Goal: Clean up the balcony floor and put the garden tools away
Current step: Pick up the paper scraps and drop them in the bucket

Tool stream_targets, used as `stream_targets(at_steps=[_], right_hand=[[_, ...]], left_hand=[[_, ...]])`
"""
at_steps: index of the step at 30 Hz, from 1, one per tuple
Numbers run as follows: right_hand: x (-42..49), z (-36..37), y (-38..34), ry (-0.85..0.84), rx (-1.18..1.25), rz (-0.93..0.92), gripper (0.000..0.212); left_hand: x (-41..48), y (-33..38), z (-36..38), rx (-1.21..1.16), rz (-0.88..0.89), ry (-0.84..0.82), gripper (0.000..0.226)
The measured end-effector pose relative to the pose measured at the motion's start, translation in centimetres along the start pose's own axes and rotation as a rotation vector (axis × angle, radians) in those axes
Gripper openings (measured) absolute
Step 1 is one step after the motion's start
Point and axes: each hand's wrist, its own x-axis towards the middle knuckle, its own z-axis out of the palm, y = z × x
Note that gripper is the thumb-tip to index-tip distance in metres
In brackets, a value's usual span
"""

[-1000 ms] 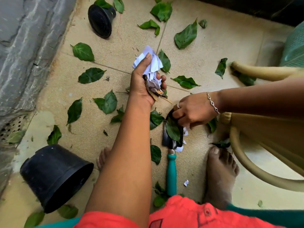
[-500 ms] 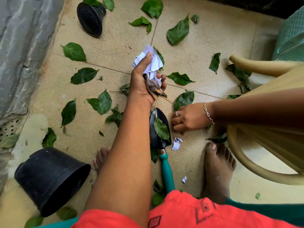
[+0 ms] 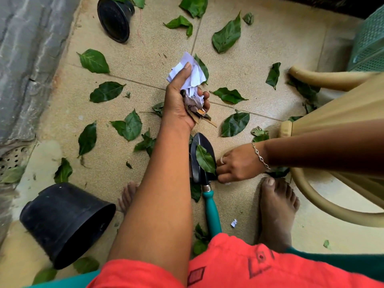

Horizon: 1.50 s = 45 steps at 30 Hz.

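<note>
Tiled balcony floor (image 3: 259, 59) strewn with green leaves (image 3: 94, 61), teal-handled trowel (image 3: 206, 189) laid flat between bare feet, crumpled paper (image 3: 195, 77) gripped in left hand (image 3: 180, 107) fingers, right hand (image 3: 239, 163) fingers curled beside trowel blade, grip not discernible.

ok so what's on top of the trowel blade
One green leaf lies on the black trowel blade, toward its right side. The right hand sits at the blade's right edge beside it. Anything under the leaf or fingers is hidden.
</note>
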Motion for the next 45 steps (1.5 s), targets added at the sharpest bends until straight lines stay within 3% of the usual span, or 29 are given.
stream_targets(at_steps=[4, 6, 11, 19, 21, 23, 25, 28, 29, 32, 37, 42, 45], right_hand=[[0.2, -1.5, 0.8, 0.026, 0.229, 0.261, 0.016], [0.4, -2.6, 1.3, -0.027, 0.416, 0.435, 0.003], [-0.1, -4.3, 2.9, -0.22, 0.96, 0.864, 0.03], [0.6, -4.9, 1.3, -0.151, 1.351, 1.021, 0.017], [0.9, -4.8, 0.2, -0.157, 1.327, 1.012, 0.026], [1.2, -4.3, -1.3, -0.266, 1.147, 0.887, 0.038], [1.6, -3.2, -3.2, -0.395, 0.821, 0.637, 0.034], [2.0, -0.9, -6.6, -0.267, 0.291, 0.212, 0.032], [1.8, -0.3, -7.6, -0.236, 0.198, 0.148, 0.033], [0.8, 1.9, -8.4, -0.119, 0.069, 0.107, 0.029], [0.6, 2.5, -7.3, -0.081, 0.04, 0.178, 0.008], [-0.3, 0.8, -5.0, 0.042, 0.147, 0.302, 0.034], [0.0, 0.7, -6.3, -0.033, 0.164, 0.147, 0.031]], left_hand=[[-0.2, -0.2, 0.2, 0.012, -0.008, 0.003, 0.023], [-0.3, -0.3, 0.3, 0.009, -0.008, -0.011, 0.023], [-0.4, -0.6, -0.2, -0.006, -0.01, -0.032, 0.025], [-0.3, -1.5, 0.2, 0.013, -0.03, -0.053, 0.024], [-0.3, -1.7, 0.5, 0.017, -0.043, -0.063, 0.024], [-0.3, -1.8, 0.8, 0.024, -0.048, -0.07, 0.024], [-0.3, -1.9, 1.0, 0.028, -0.051, -0.076, 0.025], [-0.4, -2.1, 1.2, 0.032, -0.063, -0.071, 0.028], [-0.4, -2.1, 1.3, 0.034, -0.066, -0.07, 0.028], [-0.4, -2.2, 1.5, 0.037, -0.074, -0.069, 0.025], [-0.4, -2.5, 1.9, 0.039, -0.073, -0.074, 0.022], [-0.5, -2.5, 2.1, 0.062, -0.072, -0.081, 0.023], [-0.6, -2.4, 2.3, 0.07, -0.071, -0.08, 0.024]])
